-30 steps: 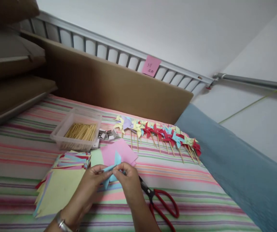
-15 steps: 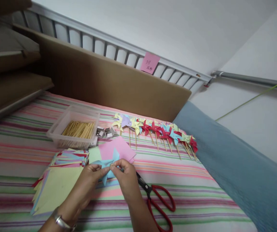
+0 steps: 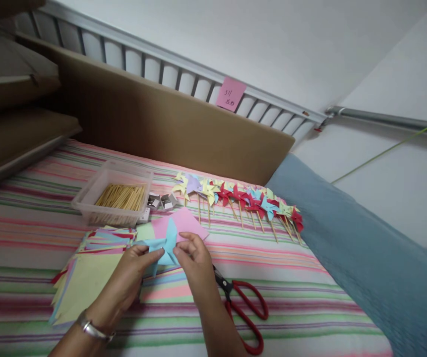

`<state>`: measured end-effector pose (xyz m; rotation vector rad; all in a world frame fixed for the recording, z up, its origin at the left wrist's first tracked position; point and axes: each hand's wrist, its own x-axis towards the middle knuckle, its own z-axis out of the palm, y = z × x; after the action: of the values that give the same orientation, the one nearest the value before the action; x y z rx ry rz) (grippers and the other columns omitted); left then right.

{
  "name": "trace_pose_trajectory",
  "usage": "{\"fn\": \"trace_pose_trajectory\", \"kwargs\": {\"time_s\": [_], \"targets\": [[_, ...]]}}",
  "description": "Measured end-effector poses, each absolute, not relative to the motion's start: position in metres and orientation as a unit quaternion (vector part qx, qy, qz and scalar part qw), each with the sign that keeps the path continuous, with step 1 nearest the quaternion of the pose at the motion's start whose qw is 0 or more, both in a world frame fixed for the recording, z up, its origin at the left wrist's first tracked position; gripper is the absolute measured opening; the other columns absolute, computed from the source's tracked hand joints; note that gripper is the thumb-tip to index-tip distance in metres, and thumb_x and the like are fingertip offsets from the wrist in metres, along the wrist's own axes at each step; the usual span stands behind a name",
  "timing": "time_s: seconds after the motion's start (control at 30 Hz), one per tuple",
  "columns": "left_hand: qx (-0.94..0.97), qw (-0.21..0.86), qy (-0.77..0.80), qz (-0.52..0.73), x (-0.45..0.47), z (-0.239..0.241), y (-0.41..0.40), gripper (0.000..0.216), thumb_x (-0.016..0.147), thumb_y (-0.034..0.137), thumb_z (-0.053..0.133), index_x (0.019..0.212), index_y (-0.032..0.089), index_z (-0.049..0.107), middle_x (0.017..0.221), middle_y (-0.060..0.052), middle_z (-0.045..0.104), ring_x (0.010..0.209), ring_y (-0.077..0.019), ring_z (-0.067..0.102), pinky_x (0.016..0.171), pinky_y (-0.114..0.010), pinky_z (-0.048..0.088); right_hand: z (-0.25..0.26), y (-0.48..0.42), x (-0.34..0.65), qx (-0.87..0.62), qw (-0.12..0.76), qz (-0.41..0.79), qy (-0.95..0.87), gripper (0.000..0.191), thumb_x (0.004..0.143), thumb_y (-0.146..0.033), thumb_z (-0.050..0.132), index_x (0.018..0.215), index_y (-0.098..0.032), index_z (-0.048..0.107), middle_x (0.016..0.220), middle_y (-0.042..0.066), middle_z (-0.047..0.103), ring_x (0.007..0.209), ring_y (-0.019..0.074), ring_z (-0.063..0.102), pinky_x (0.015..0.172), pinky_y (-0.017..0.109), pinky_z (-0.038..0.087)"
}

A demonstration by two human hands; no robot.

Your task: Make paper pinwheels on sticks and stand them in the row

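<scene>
A light-blue paper pinwheel (image 3: 170, 240), its corners folded in toward the middle, is held above the sheets on the cloth. My left hand (image 3: 131, 267) pinches it from the left, thumb on top near the centre. At its right side, my right hand (image 3: 195, 255) has thumb and bent fingers closed at the paper's edge. Pink paper (image 3: 183, 223) lies just behind the pinwheel. Red-handled scissors (image 3: 250, 297) rest to the right of my right wrist, the blades partly hidden. By my left forearm sits a stack of coloured paper squares (image 3: 90, 277).
A clear plastic box (image 3: 87, 198) holds thin wooden sticks (image 3: 122, 197). Small open boxes (image 3: 161, 201) stand beside it. Finished pinwheels (image 3: 239, 196) on sticks lie in a row at the back. A cardboard panel (image 3: 168, 119) rises behind the striped cloth (image 3: 295, 317).
The pinwheel has turned slightly, its upright blade now facing me more. My right fingers have drawn off its centre to its right edge; my left thumb stays on it.
</scene>
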<state>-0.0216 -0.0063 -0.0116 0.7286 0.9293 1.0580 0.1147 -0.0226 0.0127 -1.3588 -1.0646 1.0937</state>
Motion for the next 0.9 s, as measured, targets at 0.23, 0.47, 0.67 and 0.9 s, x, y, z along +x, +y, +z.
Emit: {"fn": "trace_pose_trajectory", "kwargs": {"time_s": [0.23,0.47,0.67,0.9], "targets": [[0.290,0.732,0.398,0.470,-0.022,-0.006,-0.007,0.012,0.064,0.023,0.075,0.071,0.016,0.069,0.067,-0.002,0.069,0.064,-0.0148,0.058,0.066,-0.025,0.043,0.012,-0.026,0.116,-0.582,0.481,0.449,-0.479,0.034,0.064,-0.012,0.060,0.097,-0.018,0.062,0.081,0.002,0.067,0.074,0.0165,0.060,0.064,0.026,0.043],[0.287,0.746,0.386,0.461,-0.021,-0.004,-0.008,0.012,0.063,0.024,0.075,0.065,0.014,0.069,0.061,-0.002,0.067,0.057,-0.0134,0.057,0.058,-0.023,0.044,0.012,-0.025,0.123,-0.538,0.511,0.448,-0.498,0.019,0.076,-0.027,0.058,0.086,-0.016,0.069,0.084,0.005,0.070,0.080,0.0178,0.061,0.073,0.027,0.046],[0.313,0.763,0.371,0.428,-0.020,-0.002,-0.009,0.014,0.063,0.026,0.075,0.067,0.013,0.071,0.064,-0.005,0.069,0.057,-0.0160,0.059,0.059,-0.027,0.047,0.013,-0.024,0.129,-0.560,0.496,0.466,-0.472,0.012,0.071,-0.024,0.063,0.074,-0.016,0.071,0.069,0.001,0.067,0.065,0.0141,0.057,0.062,0.023,0.043],[0.304,0.775,0.367,0.416,-0.021,-0.004,-0.008,0.013,0.064,0.025,0.075,0.067,0.013,0.072,0.063,-0.005,0.069,0.058,-0.0145,0.059,0.059,-0.024,0.047,0.014,-0.025,0.134,-0.570,0.467,0.478,-0.478,0.009,0.067,-0.024,0.066,0.069,-0.017,0.071,0.059,-0.002,0.063,0.056,0.0120,0.051,0.055,0.022,0.039]]}}
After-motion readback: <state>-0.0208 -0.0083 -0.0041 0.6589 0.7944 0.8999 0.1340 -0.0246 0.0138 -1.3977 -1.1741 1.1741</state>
